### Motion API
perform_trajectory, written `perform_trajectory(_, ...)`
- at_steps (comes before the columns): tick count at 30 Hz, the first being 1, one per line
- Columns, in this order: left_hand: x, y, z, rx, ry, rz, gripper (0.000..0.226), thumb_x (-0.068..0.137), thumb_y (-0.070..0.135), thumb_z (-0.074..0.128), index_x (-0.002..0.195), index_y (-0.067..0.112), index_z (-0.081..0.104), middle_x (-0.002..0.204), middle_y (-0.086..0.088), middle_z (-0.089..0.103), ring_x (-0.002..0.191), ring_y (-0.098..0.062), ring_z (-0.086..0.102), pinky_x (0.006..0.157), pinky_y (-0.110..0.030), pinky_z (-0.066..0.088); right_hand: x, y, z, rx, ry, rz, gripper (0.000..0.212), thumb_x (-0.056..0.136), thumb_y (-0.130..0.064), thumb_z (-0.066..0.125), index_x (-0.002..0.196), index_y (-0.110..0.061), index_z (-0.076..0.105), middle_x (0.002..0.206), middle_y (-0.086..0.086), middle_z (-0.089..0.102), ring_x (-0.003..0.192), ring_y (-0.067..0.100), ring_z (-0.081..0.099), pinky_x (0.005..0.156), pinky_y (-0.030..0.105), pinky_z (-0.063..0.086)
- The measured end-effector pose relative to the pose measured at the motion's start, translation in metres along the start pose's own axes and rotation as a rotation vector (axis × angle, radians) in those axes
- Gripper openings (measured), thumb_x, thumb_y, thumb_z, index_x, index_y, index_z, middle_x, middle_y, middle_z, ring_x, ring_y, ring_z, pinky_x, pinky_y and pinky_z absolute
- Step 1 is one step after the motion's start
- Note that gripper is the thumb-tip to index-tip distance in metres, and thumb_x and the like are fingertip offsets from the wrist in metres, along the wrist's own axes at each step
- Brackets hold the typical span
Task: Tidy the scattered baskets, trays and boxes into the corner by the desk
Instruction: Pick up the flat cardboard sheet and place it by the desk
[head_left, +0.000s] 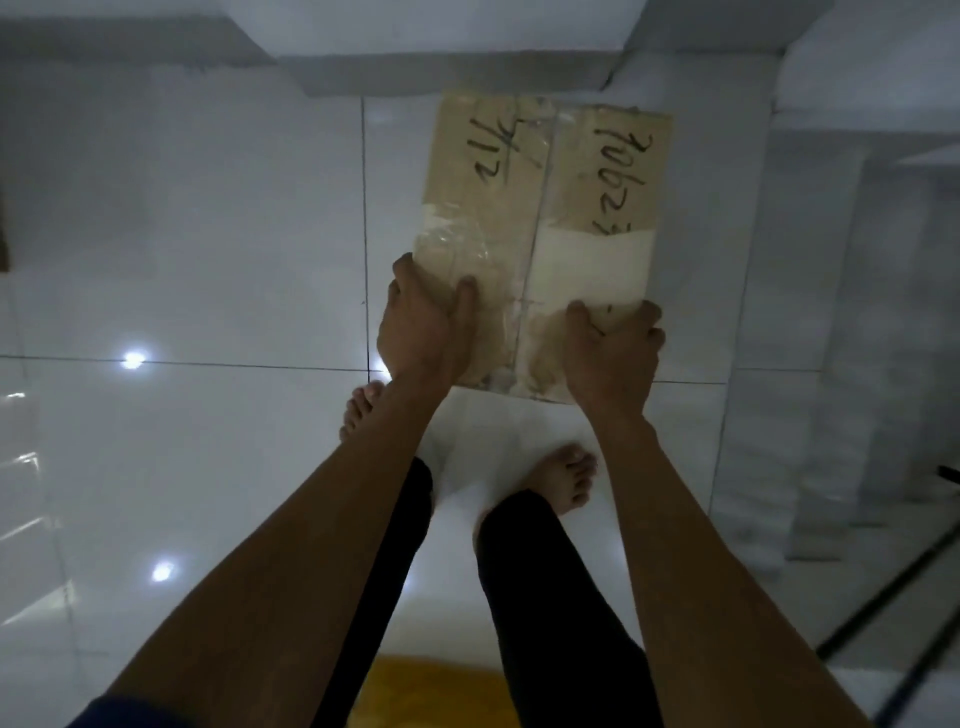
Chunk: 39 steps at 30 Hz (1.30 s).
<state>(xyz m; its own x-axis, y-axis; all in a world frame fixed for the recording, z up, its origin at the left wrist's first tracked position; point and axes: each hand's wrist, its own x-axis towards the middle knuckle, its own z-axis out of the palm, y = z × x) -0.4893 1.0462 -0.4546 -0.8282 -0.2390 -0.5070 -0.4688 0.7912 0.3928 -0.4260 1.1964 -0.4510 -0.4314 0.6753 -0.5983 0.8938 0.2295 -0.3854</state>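
A taped brown cardboard box (545, 208) with black handwritten numbers on its top is held out in front of me above the white tiled floor. My left hand (423, 325) grips its near left corner, thumb on top. My right hand (613, 351) grips the near right corner, thumb on the top face and fingers curled round the edge. The box's underside and far side are hidden.
White glossy floor tiles (208, 260) spread to the left. A white wall base and step (467, 67) run across the top, and a white wall or cabinet face (831, 312) rises on the right. My bare feet (569, 478) stand below the box. A yellow item (431, 691) lies at the bottom edge.
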Motion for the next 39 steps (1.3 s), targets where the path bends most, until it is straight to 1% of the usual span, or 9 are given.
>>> perform_trajectory(4, -0.075, 0.032, -0.114, -0.079, -0.012, -0.062, 0.065, 0.086, 0.055, 0.056, 0.137, 0.019, 0.040, 0.125, -0.003, 0.062, 0.107, -0.028, 0.063, 0.083, -0.037, 0.047, -0.094, -0.055, -0.089, -0.031, -0.048, -0.098, 0.065, 0.087, -0.051, 0.061, 0.130, -0.011, 0.033, 0.124, 0.017, 0.043, 0.107, 0.041, 0.053, 0.088, 0.051, 0.052)
perform_trajectory(7, -0.146, 0.066, -0.219, -0.096, -0.006, -0.138, 0.068, 0.085, 0.053, 0.056, 0.139, 0.017, 0.038, 0.127, -0.004, 0.060, 0.111, -0.030, 0.061, 0.090, -0.042, 0.047, -0.181, -0.109, -0.168, -0.132, -0.033, -0.165, 0.067, 0.087, -0.053, 0.058, 0.130, -0.008, 0.033, 0.124, 0.016, 0.043, 0.103, 0.039, 0.057, 0.078, 0.046, 0.054)
perform_trajectory(9, -0.195, 0.084, -0.287, -0.131, 0.018, -0.164, 0.070, 0.085, 0.052, 0.056, 0.141, 0.015, 0.037, 0.129, -0.004, 0.059, 0.112, -0.030, 0.060, 0.088, -0.039, 0.045, -0.240, -0.143, -0.217, -0.200, -0.006, -0.238, 0.068, 0.090, -0.055, 0.056, 0.132, -0.007, 0.034, 0.126, 0.014, 0.045, 0.101, 0.037, 0.059, 0.068, 0.037, 0.046)
perform_trajectory(12, -0.257, 0.101, -0.383, -0.206, 0.105, -0.222, 0.068, 0.088, 0.051, 0.056, 0.142, 0.015, 0.037, 0.129, -0.005, 0.059, 0.112, -0.029, 0.059, 0.086, -0.035, 0.040, -0.320, -0.198, -0.278, -0.276, 0.034, -0.367, 0.066, 0.091, -0.056, 0.055, 0.130, -0.006, 0.039, 0.123, 0.013, 0.050, 0.098, 0.037, 0.062, 0.064, 0.033, 0.035)
perform_trajectory(17, -0.323, 0.107, -0.515, -0.374, 0.287, -0.324, 0.064, 0.087, 0.053, 0.055, 0.138, 0.017, 0.040, 0.124, -0.003, 0.061, 0.105, -0.025, 0.061, 0.083, -0.034, 0.043, -0.432, -0.283, -0.331, -0.311, 0.048, -0.586, 0.064, 0.093, -0.057, 0.053, 0.130, -0.006, 0.043, 0.124, 0.012, 0.056, 0.098, 0.038, 0.064, 0.066, 0.035, 0.036)
perform_trajectory(21, -0.336, 0.087, -0.596, -0.468, 0.424, -0.368, 0.063, 0.087, 0.054, 0.054, 0.135, 0.016, 0.041, 0.122, -0.003, 0.060, 0.104, -0.027, 0.061, 0.079, -0.034, 0.041, -0.500, -0.342, -0.325, -0.299, 0.028, -0.755, 0.063, 0.092, -0.057, 0.054, 0.129, -0.007, 0.044, 0.124, 0.012, 0.057, 0.098, 0.039, 0.064, 0.067, 0.035, 0.037)
perform_trajectory(27, -0.320, 0.021, -0.702, -0.604, 0.568, -0.341, 0.069, 0.087, 0.059, 0.053, 0.139, 0.016, 0.040, 0.125, -0.006, 0.059, 0.109, -0.029, 0.060, 0.088, -0.042, 0.049, -0.586, -0.419, -0.271, -0.234, -0.060, -0.941, 0.065, 0.091, -0.057, 0.056, 0.130, -0.007, 0.044, 0.125, 0.011, 0.058, 0.101, 0.037, 0.064, 0.073, 0.037, 0.043)
perform_trajectory(32, -0.317, -0.037, -0.753, -0.651, 0.663, -0.413, 0.074, 0.087, 0.059, 0.054, 0.142, 0.013, 0.037, 0.130, -0.010, 0.057, 0.113, -0.033, 0.059, 0.093, -0.049, 0.050, -0.645, -0.450, -0.219, -0.221, -0.135, -1.055, 0.063, 0.090, -0.057, 0.057, 0.128, -0.008, 0.046, 0.120, 0.009, 0.060, 0.096, 0.030, 0.064, 0.068, 0.031, 0.040)
perform_trajectory(39, -0.278, -0.110, -0.805, -0.718, 0.707, -0.538, 0.073, 0.089, 0.058, 0.055, 0.142, 0.011, 0.037, 0.132, -0.013, 0.055, 0.116, -0.036, 0.056, 0.094, -0.048, 0.048, -0.698, -0.500, -0.134, -0.291, -0.168, -1.185, 0.058, 0.090, -0.057, 0.056, 0.122, -0.009, 0.048, 0.116, 0.010, 0.062, 0.095, 0.033, 0.064, 0.069, 0.034, 0.043)
